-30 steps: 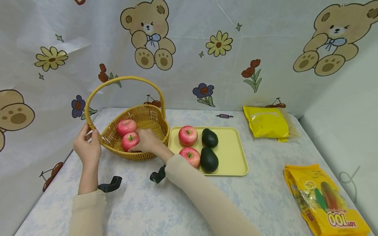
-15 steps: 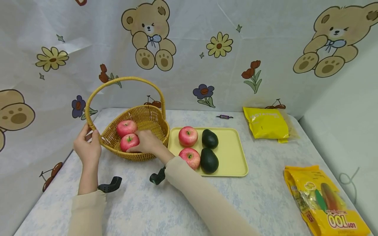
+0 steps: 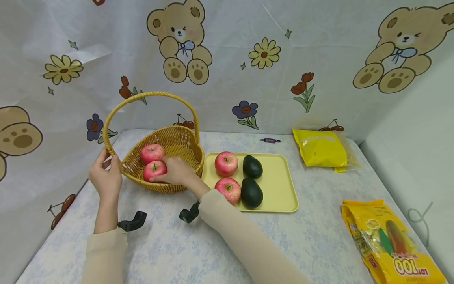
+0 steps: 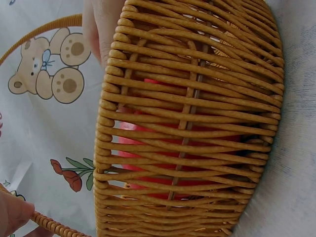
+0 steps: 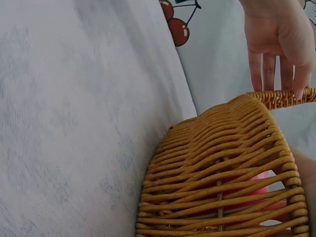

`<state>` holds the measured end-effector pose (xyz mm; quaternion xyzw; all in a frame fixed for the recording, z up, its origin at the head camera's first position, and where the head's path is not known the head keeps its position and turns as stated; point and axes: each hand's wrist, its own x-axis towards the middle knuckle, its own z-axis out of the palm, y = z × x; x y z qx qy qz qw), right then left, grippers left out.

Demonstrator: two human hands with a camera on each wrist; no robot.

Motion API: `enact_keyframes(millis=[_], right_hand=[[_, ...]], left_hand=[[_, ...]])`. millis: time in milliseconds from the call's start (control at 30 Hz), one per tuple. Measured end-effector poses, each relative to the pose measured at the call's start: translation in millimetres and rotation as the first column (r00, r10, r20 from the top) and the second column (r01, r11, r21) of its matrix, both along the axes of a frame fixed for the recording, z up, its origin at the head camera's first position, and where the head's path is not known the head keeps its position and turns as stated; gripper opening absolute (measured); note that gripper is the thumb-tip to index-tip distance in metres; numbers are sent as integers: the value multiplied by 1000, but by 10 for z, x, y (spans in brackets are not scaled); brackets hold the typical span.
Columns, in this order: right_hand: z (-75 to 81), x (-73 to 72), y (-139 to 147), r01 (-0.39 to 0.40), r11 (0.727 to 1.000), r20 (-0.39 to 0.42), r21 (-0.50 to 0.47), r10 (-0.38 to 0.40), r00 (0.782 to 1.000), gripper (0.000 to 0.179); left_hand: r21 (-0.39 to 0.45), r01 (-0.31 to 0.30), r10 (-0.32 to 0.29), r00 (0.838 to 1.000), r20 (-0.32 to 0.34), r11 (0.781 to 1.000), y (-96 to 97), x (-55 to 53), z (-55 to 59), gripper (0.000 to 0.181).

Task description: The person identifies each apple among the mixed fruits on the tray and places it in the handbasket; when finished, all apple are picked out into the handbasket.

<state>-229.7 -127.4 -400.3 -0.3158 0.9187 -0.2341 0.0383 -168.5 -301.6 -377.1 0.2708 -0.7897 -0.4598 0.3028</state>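
My left hand (image 3: 105,177) pinches the foot of the handle (image 3: 152,94) of a yellow-brown wicker basket (image 3: 177,136), at the left of the table in the head view. The right wrist view shows these left fingers (image 5: 269,69) at the wrapped handle too. Inside the basket, my right hand (image 3: 180,171) grips a red apple (image 3: 153,169), thumb at its near side. Its other fingers are hidden behind the apple. A second red apple (image 3: 152,153) sits just behind. Through the weave in the left wrist view, red apple skin (image 4: 173,160) shows.
Right of the basket is a cream-yellow tray (image 3: 280,181) with two red apples (image 3: 226,163) and two dark green avocados (image 3: 252,193). Farther right lie a yellow packet (image 3: 319,148) and a yellow-orange bag (image 3: 393,240). A small dark purple object (image 3: 270,140) lies near the back edge.
The front apple has shifted slightly left inside the basket, and my right thumb has moved left with it. My left hand has stayed at the handle.
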Motion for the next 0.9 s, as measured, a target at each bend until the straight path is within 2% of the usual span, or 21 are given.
enact_keyframes(millis=[200, 300, 400, 500, 667, 900], right_hand=[[38, 43, 45, 29, 998, -66, -48, -32, 997, 80], [70, 78, 104, 18, 989, -55, -146, -26, 998, 82], [109, 142, 182, -2, 968, -23, -251, -4, 1000, 84], [176, 240, 280, -22, 943, 2, -331, 24, 1000, 86], [373, 474, 521, -47, 912, 16, -406, 59, 998, 87], [615, 735, 1006, -42, 874, 19, -485, 58, 998, 85]], left_hand=[[2, 5, -5, 1000, -7, 1000, -5, -8, 10, 43], [0, 4, -4, 1000, -8, 1000, -6, -6, 8, 43], [3, 0, 0, 1000, 0, 1000, -10, -4, 2, 43], [6, 0, 0, 1000, 6, 1000, -16, -3, -5, 43], [-1, 0, 0, 1000, 5, 1000, -27, -9, -6, 43], [18, 1, -1, 1000, 6, 1000, -10, -14, 10, 43]])
